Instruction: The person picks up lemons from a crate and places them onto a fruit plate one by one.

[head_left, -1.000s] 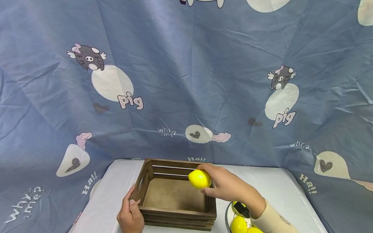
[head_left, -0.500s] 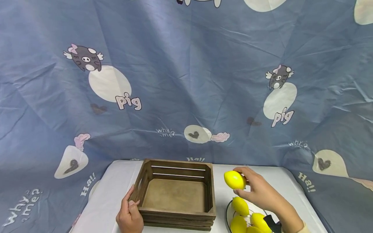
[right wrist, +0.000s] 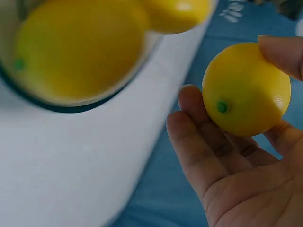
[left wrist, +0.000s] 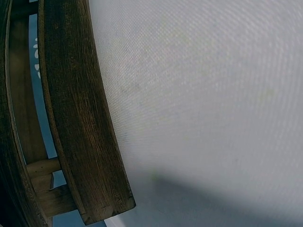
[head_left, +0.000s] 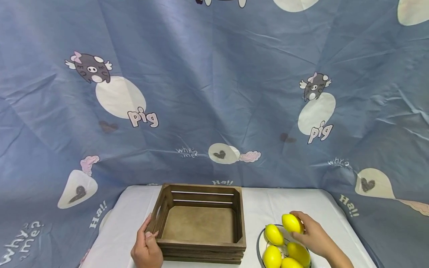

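An empty brown wooden crate (head_left: pixel 201 223) stands on the white table (head_left: pixel 264 204); its slatted side (left wrist: pixel 75 123) fills the left of the left wrist view. My left hand (head_left: pixel 146 248) grips the crate's near left corner. To the crate's right, a bowl (head_left: pixel 259 243) holds several yellow lemons (head_left: pixel 274 234). My right hand (head_left: pixel 310 234) holds one lemon (head_left: pixel 292 222) (right wrist: pixel 246 90) between thumb and fingers just above the bowl's far right side. In the right wrist view the bowl (right wrist: pixel 71 105) with its lemons (right wrist: pixel 75 47) lies at upper left.
A blue cloth (head_left: pixel 214 93) printed with cartoon pigs and words hangs behind the table and drapes down both sides. Bare white tabletop (left wrist: pixel 213 94) lies to the left of the crate and behind the bowl.
My right hand carried the lemon from above the crate's far right corner rightward and down to just over the bowl. The left hand stayed on the crate.
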### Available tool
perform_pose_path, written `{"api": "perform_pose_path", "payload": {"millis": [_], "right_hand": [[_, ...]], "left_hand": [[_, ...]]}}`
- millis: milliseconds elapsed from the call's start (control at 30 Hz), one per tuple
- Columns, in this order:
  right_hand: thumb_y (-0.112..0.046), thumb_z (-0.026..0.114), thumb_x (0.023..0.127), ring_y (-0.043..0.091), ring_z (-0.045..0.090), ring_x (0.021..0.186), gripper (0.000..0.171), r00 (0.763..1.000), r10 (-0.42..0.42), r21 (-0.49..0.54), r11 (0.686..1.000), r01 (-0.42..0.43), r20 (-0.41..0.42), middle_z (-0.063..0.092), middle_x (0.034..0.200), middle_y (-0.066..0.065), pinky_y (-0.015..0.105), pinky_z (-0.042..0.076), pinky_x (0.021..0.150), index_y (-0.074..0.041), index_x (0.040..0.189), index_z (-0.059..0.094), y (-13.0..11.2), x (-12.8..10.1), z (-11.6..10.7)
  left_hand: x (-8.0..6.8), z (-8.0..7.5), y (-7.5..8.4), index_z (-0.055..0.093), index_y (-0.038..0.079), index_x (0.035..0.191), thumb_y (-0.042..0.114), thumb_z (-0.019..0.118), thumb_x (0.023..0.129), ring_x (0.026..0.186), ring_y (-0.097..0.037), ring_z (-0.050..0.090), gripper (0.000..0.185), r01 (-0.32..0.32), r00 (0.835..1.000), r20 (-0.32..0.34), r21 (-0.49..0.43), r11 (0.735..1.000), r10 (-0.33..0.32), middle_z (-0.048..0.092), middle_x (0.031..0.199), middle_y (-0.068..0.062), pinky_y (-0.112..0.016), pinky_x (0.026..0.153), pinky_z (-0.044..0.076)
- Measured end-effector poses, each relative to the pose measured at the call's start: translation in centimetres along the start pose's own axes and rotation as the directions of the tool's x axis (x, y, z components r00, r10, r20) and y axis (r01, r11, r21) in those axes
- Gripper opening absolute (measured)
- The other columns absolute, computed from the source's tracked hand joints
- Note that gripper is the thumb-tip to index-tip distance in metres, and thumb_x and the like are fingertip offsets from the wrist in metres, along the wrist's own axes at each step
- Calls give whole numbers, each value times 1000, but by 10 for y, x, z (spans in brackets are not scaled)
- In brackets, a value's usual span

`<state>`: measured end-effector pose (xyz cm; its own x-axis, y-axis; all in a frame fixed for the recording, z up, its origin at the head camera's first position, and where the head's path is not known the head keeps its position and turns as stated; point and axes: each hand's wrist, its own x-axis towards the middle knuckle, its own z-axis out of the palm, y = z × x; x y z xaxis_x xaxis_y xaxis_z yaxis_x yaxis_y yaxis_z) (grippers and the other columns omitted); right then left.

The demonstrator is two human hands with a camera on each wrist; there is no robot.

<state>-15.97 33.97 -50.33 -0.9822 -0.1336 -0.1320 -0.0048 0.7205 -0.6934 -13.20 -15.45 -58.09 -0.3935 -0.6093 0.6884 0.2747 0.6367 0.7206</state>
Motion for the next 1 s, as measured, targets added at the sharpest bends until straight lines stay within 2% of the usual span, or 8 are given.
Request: {"api": "perform_pose_path", "payload": {"millis": [233,567,800,1000], "right_hand": [[-11,83,82,27,64,105,65,997,72,-23,997,-72,-5,66,120,11,50,55,88,3,139,57,27,6,12],[-9,82,81,25,63,102,60,992,122,-23,992,-122,12,68,117,9,49,54,87,4,135,58,36,15,25],[-8,83,80,25,63,99,59,996,92,-66,994,-90,19,68,114,8,48,54,86,6,132,59,38,19,31],[-9,84,77,26,63,102,60,995,94,-76,993,-92,18,67,115,9,51,53,89,4,130,60,38,22,35]], "left_hand": [[0,0,1,77,7,125,1,43,93,73,7,69,47,-4,1000,-1,-5,1000,4,77,118,-4,-4,71,48],[-1,0,1,77,7,125,2,44,94,74,9,68,46,0,1000,-5,-1,1000,0,78,118,-4,-4,70,49],[-1,-1,1,77,8,126,1,44,94,74,7,69,47,-2,1000,13,-1,1000,2,77,119,-4,-5,71,48],[0,-2,0,76,9,126,0,45,93,73,7,69,47,-3,1000,22,11,1000,3,77,119,-3,-4,73,48]]}}
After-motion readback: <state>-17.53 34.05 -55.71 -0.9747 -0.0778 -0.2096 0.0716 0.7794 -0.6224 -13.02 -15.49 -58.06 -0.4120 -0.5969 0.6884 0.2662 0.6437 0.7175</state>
